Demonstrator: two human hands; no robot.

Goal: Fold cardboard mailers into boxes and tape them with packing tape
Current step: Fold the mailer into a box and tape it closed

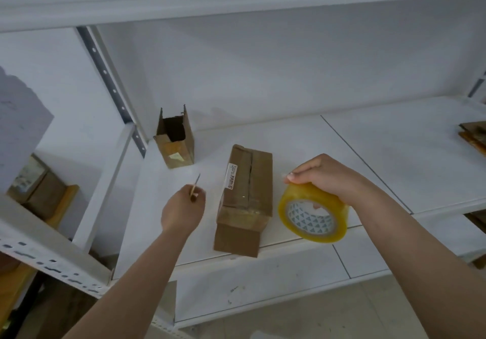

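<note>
A closed brown cardboard box [243,201] lay lengthwise near the front edge of the white metal shelf [368,154], its near end overhanging the lip slightly. Its top flaps met along a centre seam, and glossy tape seemed to cross the near end; whether the seam itself was fully taped could not be told. A white printed label [231,180] ran along its left top edge.

The right hand [323,178] gripped a roll of clear yellowish packing tape [313,213] just beside the box, fingers curled over the rim. The left hand [182,208], on the other side, pinched a thin blade-like cutter [195,187] pointing away.

Further back stood an upright brown carton [175,140] with its top flaps still open, so it was judged untaped at that end. More cardboard [473,136] lay at the far right edge, probably awaiting folding.
</note>
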